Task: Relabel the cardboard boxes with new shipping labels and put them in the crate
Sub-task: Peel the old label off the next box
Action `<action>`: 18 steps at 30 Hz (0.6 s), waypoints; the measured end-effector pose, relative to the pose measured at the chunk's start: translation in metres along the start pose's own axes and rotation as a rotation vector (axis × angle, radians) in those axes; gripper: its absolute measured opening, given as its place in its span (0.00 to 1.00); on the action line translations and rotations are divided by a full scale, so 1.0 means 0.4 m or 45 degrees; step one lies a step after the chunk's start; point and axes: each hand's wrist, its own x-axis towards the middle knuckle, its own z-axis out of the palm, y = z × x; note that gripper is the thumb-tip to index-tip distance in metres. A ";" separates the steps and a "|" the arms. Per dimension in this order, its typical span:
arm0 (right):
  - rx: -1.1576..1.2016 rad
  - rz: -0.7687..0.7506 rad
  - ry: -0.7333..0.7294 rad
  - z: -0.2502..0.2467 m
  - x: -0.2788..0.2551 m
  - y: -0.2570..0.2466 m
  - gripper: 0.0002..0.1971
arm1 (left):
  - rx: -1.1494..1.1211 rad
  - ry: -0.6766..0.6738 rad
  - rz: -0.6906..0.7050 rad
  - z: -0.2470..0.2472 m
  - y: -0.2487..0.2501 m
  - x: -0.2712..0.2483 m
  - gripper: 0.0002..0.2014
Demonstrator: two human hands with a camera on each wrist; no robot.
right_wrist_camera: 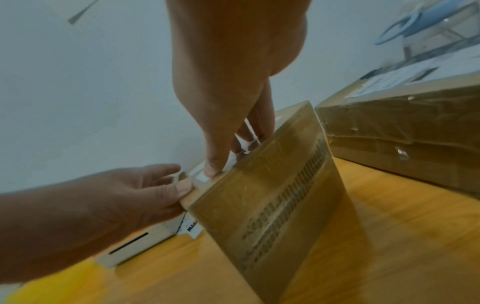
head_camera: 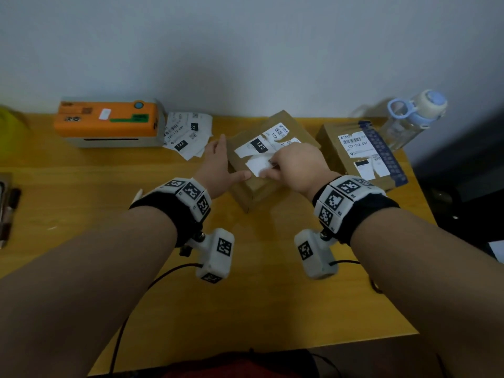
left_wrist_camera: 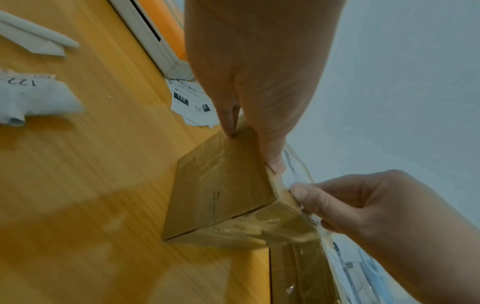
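A small cardboard box [head_camera: 256,186] stands mid-table, its old white label [head_camera: 259,147] torn into strips on top. My left hand [head_camera: 227,159] braces the box's left side with straight fingers, thumb laid along the near top edge. My right hand [head_camera: 272,169] pinches a lifted white piece of the label [head_camera: 257,165] on the box top. In the right wrist view its thumb [right_wrist_camera: 215,164] presses that white piece at the box's [right_wrist_camera: 272,195] edge. A second labelled box [head_camera: 362,154] lies to the right. No crate is in view.
An orange and white label printer [head_camera: 109,121] sits at the back left, with a loose pile of printed labels [head_camera: 188,135] beside it. A clear water bottle [head_camera: 409,118] stands at the back right. A crumpled label scrap [left_wrist_camera: 36,98] lies on the table. Pens [head_camera: 8,211] lie at the left edge.
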 end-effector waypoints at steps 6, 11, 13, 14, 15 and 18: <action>-0.073 0.081 -0.017 -0.024 -0.017 -0.022 0.27 | 0.003 -0.132 0.047 -0.031 0.008 0.009 0.49; -0.088 0.072 -0.002 -0.042 -0.011 -0.044 0.23 | 0.018 -0.181 0.057 -0.043 0.018 0.008 0.47; -0.109 0.061 -0.017 -0.045 -0.014 -0.047 0.22 | 0.026 -0.180 0.053 -0.043 0.020 0.003 0.47; -0.127 0.059 -0.022 -0.047 -0.014 -0.048 0.22 | 0.040 -0.174 0.058 -0.043 0.021 0.003 0.47; -0.143 0.051 -0.023 -0.048 -0.015 -0.050 0.22 | 0.063 -0.169 0.061 -0.044 0.021 0.002 0.47; -0.174 0.050 -0.035 -0.049 -0.015 -0.053 0.22 | 0.111 -0.155 0.066 -0.048 0.024 0.001 0.47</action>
